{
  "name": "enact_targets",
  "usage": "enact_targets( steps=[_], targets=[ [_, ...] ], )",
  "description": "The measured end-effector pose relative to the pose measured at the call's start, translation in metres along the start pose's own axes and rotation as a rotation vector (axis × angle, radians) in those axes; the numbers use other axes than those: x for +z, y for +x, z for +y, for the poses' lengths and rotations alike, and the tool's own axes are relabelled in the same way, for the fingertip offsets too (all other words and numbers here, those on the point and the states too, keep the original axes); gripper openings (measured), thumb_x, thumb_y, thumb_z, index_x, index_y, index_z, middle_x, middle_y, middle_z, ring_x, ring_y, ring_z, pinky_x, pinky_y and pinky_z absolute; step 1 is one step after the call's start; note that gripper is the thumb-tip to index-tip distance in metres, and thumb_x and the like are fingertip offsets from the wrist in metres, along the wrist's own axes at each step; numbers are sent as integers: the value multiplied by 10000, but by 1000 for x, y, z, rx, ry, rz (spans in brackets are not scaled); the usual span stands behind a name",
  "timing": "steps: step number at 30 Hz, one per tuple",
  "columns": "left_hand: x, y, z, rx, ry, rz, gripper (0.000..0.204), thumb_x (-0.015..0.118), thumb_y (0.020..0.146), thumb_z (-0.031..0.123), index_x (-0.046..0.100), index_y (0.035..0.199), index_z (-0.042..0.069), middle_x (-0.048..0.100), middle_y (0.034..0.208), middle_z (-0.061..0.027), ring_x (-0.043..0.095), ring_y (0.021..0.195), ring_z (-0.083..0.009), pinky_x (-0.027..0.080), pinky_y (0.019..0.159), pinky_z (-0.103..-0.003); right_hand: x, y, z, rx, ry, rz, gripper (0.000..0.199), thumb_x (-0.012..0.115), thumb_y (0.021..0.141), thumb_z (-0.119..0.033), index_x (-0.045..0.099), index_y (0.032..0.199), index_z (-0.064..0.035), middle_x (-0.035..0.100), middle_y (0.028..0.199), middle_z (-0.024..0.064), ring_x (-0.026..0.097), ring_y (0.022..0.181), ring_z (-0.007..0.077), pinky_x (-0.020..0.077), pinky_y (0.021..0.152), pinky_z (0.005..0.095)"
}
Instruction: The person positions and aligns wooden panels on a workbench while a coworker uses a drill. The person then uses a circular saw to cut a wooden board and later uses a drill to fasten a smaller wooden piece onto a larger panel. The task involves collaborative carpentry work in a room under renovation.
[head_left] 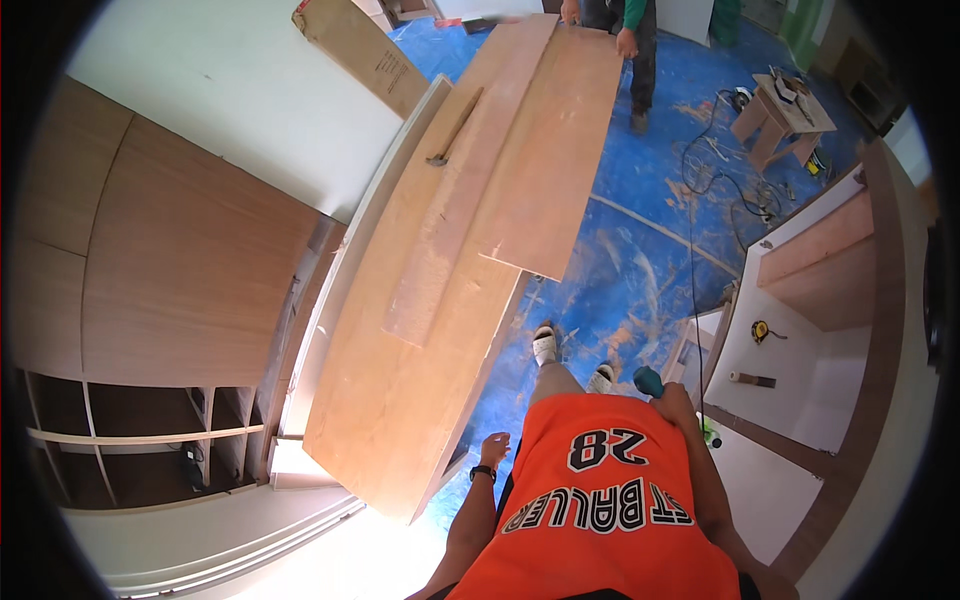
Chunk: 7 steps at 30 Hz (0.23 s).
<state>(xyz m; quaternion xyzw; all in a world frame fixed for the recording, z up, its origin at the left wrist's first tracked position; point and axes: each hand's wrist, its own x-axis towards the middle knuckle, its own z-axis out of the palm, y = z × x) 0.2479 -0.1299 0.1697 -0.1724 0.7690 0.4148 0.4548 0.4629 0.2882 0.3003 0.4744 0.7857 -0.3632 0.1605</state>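
Observation:
My left hand (493,452) hangs beside the near right edge of the large wooden panel (360,420), its fingers loosely curled and apart, with nothing in them. A dark watch is on that wrist. On my right side, my right hand (674,402) is closed around a teal hand-held tool with a rounded end (648,381); its exact kind is hard to make out. On the large panel lie a long narrow board (440,260) and a shorter, wider board (550,170). A hammer (458,125) rests toward the panel's far left side.
At the far end stands a co-worker, one hand (627,42) at the wider board. Blue sheeting (640,250) with debris covers the floor. A black cord (692,270) runs along the right. An open cabinet (840,350) holds a tape measure (762,331). A small wooden stand (785,115) carries tools.

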Motion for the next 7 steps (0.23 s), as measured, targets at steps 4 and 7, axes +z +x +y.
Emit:
enact_targets(
  steps=[4,7],
  targets=[
    [3,5,-7,69,6,42,354,682,853,269,656,1114,31,676,856,-70,643,662,-165,474,509,-268,-3,5,-11,31,-18,-14,348,667,649,-201,664,813,105,649,808,324,667,818,441,537,732,463],
    [5,13,9,74,-35,48,363,675,845,258,657,1135,40,689,889,-91,674,746,-177,512,581,-268,-1,12,-14,30,-23,-31,356,666,673,-217,669,829,103,656,826,320,671,822,437,539,736,461]
  ],
)
